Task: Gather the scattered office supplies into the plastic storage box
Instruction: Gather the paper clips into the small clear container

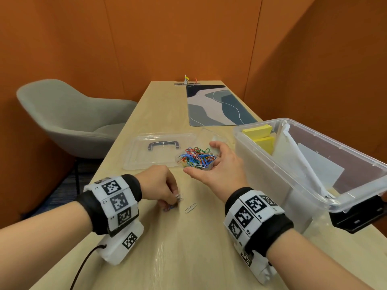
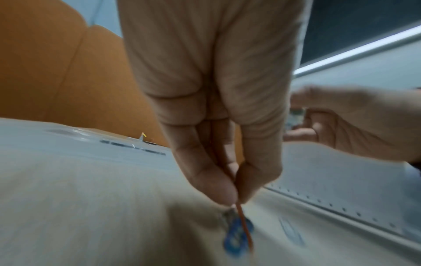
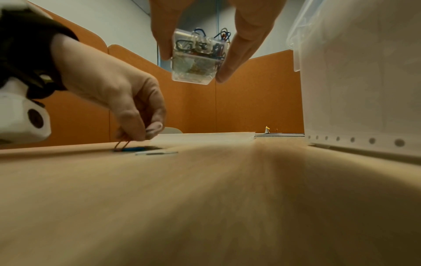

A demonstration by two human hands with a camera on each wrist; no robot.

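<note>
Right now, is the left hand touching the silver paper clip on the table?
Apart. The head view shows bare table between the left hand and the silver clip.

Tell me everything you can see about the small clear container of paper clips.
The small clear container is a little transparent plastic tub, open on top and heaped with mixed coloured paper clips. The right hand grips it between thumb and fingers, lifted off the table, beside the big plastic storage box.
</note>
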